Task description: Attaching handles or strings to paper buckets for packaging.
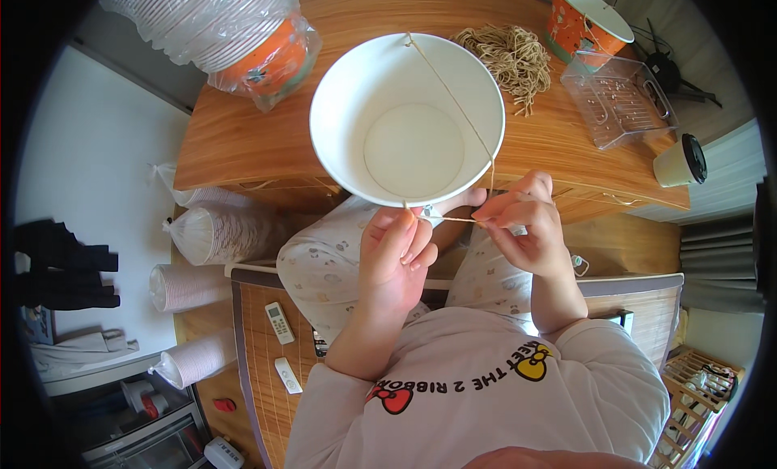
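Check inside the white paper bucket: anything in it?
The white paper bucket shows only its bare white bottom; a twine handle spans its mouth. The table beneath it is covered.

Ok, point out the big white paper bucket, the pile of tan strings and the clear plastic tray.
big white paper bucket [413,149]: head view, inner bottom.
pile of tan strings [510,58]: head view, middle of the heap.
clear plastic tray [619,101]: head view, its floor.

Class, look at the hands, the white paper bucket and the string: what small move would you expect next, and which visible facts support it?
Probably the right hand pulls the string taut. It already runs across the white paper bucket from the far rim to the near rim, where the left hand pinches it, and a short length spans between both hands' fingertips.
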The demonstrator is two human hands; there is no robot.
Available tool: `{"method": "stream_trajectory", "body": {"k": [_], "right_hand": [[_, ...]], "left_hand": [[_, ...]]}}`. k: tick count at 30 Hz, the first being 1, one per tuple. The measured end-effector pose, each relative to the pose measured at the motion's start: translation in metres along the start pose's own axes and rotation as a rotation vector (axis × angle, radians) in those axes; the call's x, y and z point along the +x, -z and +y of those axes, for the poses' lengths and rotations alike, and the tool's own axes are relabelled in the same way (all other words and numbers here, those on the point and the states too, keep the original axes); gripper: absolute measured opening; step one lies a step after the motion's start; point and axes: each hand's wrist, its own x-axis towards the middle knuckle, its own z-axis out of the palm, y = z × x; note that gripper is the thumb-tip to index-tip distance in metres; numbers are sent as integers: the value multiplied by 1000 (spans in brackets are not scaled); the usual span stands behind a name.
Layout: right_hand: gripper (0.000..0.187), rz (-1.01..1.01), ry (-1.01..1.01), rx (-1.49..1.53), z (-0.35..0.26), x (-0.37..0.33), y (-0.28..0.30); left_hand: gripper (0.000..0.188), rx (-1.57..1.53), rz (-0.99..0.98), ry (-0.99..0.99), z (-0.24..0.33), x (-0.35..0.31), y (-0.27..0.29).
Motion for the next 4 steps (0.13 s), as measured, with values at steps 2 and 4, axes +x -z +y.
{"method": "stream_trajectory", "body": {"k": [2, 4], "right_hand": [[33, -20, -20, -37, -3, 2, 3], [32, -38, -38, -74, -5, 5, 6]], "left_hand": [[16, 6, -39, -41, -5, -2, 8], [19, 56, -46, -75, -8, -6, 12]]}}
